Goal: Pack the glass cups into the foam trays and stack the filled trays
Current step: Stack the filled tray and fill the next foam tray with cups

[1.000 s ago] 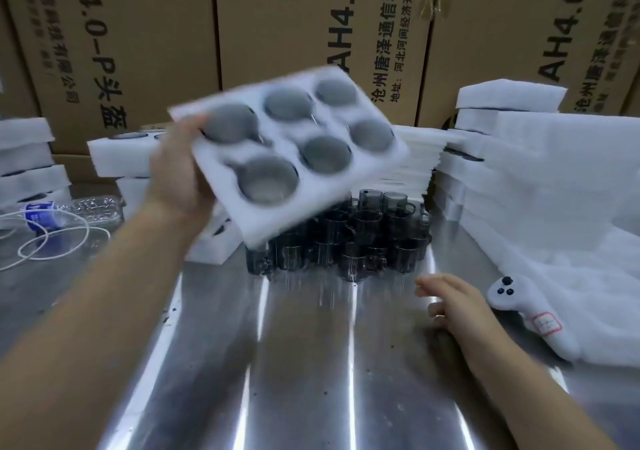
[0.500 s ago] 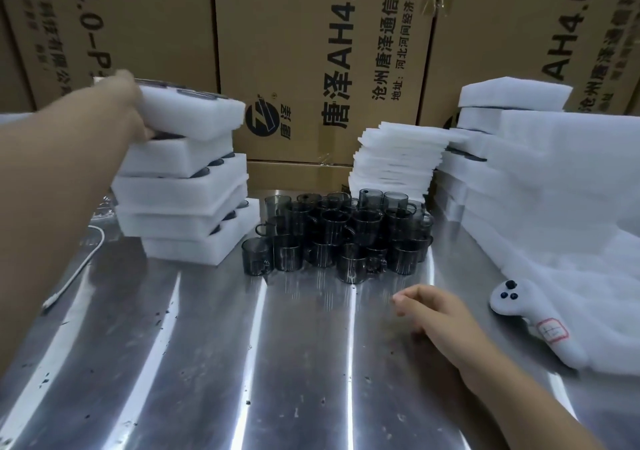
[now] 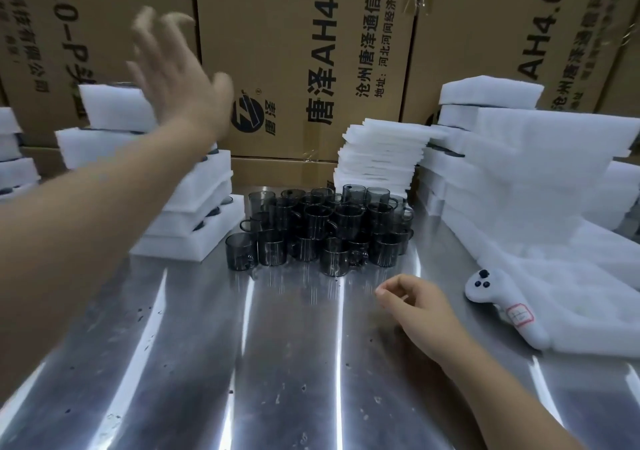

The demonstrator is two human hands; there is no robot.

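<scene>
a sec ago the left hand (image 3: 176, 79) was carrying a six-pocket filled tray. that tray now sits on top of the tray stack (image 3: 187, 207) at 10 o'clock, and the hand has let go. it's lifted off the top w/ fingers spread wide, blurred by motion, holding nothing. so one pack-and-stack cycle is done. next job, as i judge it, is to fetch an empty foam tray and start filling again.

right hand (image 3: 415, 306) has barely moved: it rests low on the steel table (image 3: 277, 363) at about 4 o'clock, fingers loosely curled, thumb near the index tip, nothing in it.

counts:
- tray stack: 5 tiers, dark cup rims showing between them. the arm covers part of the middle.
- glass cups (image 3: 322, 228): a tight smoky-grey cluster at 12 o'clock, mid-table, just beside the stack's bottom tray. approx two dozen or more. they overlap and see through each other, so i can't give an exact no.
- thin foam sheets (image 3: 381, 158): 1 pile at 1 o'clock, behind the cups.
- big foam pile (image 3: 519, 172): 1 heap at 2 to 3 o'clock w/ a loose block on top.
- white controller (image 3: 498, 297): 1, at 3 o'clock, lying at the foam's edge, near the right hand but apart.
- another stack (image 3: 14, 158) cut off at 9 o'clock.
- cardboard boxes (image 3: 301, 51): 3 fronts across the back.

plenty of cups still unpacked, so the task's far from over.
</scene>
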